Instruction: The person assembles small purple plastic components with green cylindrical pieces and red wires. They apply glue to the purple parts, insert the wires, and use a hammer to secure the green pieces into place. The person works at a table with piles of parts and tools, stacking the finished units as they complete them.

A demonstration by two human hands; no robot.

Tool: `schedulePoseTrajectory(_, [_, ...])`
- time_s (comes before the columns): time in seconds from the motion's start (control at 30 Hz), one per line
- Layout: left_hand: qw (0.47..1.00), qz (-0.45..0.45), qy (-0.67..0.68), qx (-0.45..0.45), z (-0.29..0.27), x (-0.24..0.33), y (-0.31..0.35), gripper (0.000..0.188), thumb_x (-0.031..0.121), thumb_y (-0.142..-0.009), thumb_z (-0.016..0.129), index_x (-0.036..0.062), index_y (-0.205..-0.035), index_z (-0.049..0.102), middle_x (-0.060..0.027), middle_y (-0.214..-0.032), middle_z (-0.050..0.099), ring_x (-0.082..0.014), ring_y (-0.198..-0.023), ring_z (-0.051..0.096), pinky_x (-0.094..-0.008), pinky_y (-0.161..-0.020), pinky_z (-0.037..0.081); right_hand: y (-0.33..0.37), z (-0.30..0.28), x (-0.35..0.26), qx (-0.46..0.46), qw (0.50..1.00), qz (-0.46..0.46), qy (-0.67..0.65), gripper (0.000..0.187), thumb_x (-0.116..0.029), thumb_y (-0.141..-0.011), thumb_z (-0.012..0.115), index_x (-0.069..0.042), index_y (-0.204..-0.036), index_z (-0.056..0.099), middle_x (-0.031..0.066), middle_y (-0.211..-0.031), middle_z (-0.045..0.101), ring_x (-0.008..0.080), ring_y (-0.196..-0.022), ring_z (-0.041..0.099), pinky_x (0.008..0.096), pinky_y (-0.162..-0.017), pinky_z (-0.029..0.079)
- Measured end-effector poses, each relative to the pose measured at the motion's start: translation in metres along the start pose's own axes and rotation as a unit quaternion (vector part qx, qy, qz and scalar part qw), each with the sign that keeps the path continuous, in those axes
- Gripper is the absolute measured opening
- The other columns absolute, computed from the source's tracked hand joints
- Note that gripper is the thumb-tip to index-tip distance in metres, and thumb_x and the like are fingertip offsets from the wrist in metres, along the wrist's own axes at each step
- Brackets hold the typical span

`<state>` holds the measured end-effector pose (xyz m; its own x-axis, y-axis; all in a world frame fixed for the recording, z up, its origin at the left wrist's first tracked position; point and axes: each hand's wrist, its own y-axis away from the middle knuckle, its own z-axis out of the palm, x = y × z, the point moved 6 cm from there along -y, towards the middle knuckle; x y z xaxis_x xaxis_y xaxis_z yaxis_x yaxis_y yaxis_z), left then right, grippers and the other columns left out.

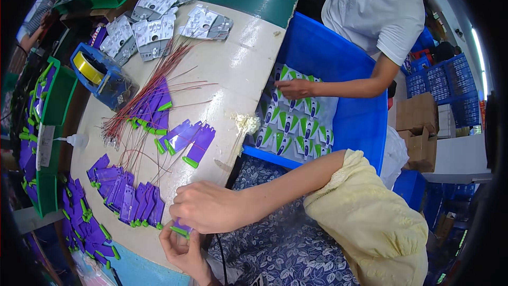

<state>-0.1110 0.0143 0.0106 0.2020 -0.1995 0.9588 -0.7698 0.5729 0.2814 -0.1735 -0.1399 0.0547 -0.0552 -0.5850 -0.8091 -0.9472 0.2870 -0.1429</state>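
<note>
Close to the table's near edge, a small purple plastic piece with a green tip [181,229] is between my two hands. My left hand [182,251] pinches it from below with thumb and fingers. My right hand [209,206] is curled over its top and hides most of it. Just left of my hands lies a fanned row of purple pieces with green ends [127,196]. Farther up are more purple pieces [200,145] and a bundle of thin red wires [143,98] spread over some of them.
A blue tape dispenser [108,77] and grey-white moulded housings [153,32] lie at the far left. Green bins [55,111] line the left side. To the right, a blue crate [344,47] holds white-and-green parts; a co-worker's hand [296,89] reaches into it.
</note>
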Motion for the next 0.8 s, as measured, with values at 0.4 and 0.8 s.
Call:
schedulePoseTrajectory(0.4, [0.986,-0.034,0.154,-0.063,0.014,0.009,-0.002,0.040,-0.004,-0.096,0.056,-0.0035,-0.135,0.045,-0.0199,-0.113,0.065,-0.0228,-0.104,0.066,-0.0357,-0.086,0.060,-0.003,-0.017,-0.013,-0.006,0.998,-0.054,0.017,0.016,-0.019,-0.078,0.073,-0.004,-0.078,0.067,0.0101,-0.091,0.062,0.0280,-0.099,0.058,0.0422,-0.086,0.044])
schedulePoseTrajectory(0.8, [0.985,-0.051,0.163,-0.037,-0.005,0.010,-0.003,0.034,-0.001,-0.097,0.058,-0.0066,-0.130,0.052,-0.0163,-0.108,0.068,-0.0209,-0.098,0.068,-0.0366,-0.086,0.062,-0.060,-0.127,0.034,0.204,0.976,-0.011,0.069,0.028,-0.018,-0.081,0.075,0.003,-0.099,0.068,0.0175,-0.094,0.070,0.0316,-0.084,0.070,0.0421,-0.078,0.054])
